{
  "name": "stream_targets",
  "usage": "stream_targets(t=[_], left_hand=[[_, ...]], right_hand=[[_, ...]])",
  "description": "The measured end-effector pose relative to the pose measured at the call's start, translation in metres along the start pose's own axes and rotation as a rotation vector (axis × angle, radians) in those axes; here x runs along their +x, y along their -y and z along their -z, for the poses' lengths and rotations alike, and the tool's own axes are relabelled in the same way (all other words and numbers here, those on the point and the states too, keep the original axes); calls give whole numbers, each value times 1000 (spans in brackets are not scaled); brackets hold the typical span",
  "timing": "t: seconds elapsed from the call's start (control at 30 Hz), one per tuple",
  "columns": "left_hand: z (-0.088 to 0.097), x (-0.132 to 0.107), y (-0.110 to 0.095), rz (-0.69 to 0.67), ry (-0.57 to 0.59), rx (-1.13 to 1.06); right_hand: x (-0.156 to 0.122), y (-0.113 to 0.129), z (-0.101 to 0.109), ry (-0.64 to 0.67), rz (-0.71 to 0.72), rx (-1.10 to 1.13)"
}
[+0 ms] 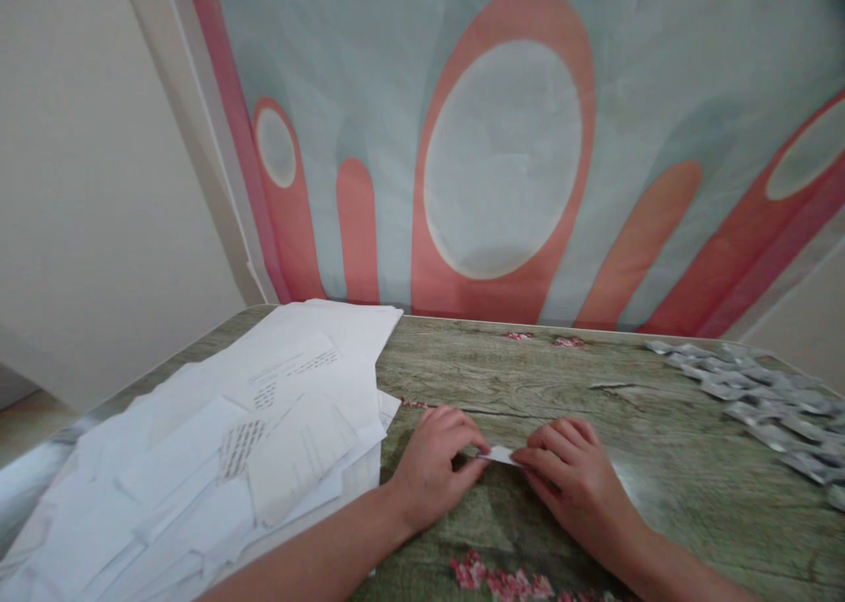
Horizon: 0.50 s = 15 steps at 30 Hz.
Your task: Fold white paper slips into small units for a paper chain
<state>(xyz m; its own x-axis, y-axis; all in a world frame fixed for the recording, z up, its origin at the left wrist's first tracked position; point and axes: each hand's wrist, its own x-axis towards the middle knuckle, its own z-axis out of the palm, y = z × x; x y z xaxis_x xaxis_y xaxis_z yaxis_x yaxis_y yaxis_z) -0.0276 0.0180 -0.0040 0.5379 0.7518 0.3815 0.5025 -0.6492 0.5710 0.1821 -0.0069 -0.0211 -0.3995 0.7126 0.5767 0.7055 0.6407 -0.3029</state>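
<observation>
Both hands are on it now: the left hand (439, 461) pinches one end of a small white paper strip (503, 455) between thumb and fingertips, and the right hand (576, 472) has the other end in a matching pinch. The strip spans the short gap between the two, low over the wood-grain tabletop (488, 364), and whether it touches the surface is hard to tell.

Just to the left of the grip, a big heap of white paper sheets (330, 325) spreads right past the left forearm, layers overlapping at all angles. And there is writing here! A torn slip (241, 448) on top carries dense dark lines of print, a paler paper piece (304, 461) beside it shows faint rows, and more short lines sit farther back on the heap, all too blurred to read.

Well to the right of the grip lie crinkled greyish-white pieces (772, 391), bunched in slanting rows. Nearer than the grip, pink printed blossoms (500, 577) run along the tabletop; beyond it hangs a grey-blue backdrop (634, 83) bearing red-ringed ovals and rounded bars.
</observation>
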Motion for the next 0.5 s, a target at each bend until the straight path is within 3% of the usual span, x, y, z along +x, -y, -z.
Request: stream_targets(t=[0.17,0.5], left_hand=[[-2,-2,0,-38,86,111],[0,-1,1,-12,161,131]], right_hand=[[-1,1,-6,0,44,-45],[-2,-4,-1,169,8,15]])
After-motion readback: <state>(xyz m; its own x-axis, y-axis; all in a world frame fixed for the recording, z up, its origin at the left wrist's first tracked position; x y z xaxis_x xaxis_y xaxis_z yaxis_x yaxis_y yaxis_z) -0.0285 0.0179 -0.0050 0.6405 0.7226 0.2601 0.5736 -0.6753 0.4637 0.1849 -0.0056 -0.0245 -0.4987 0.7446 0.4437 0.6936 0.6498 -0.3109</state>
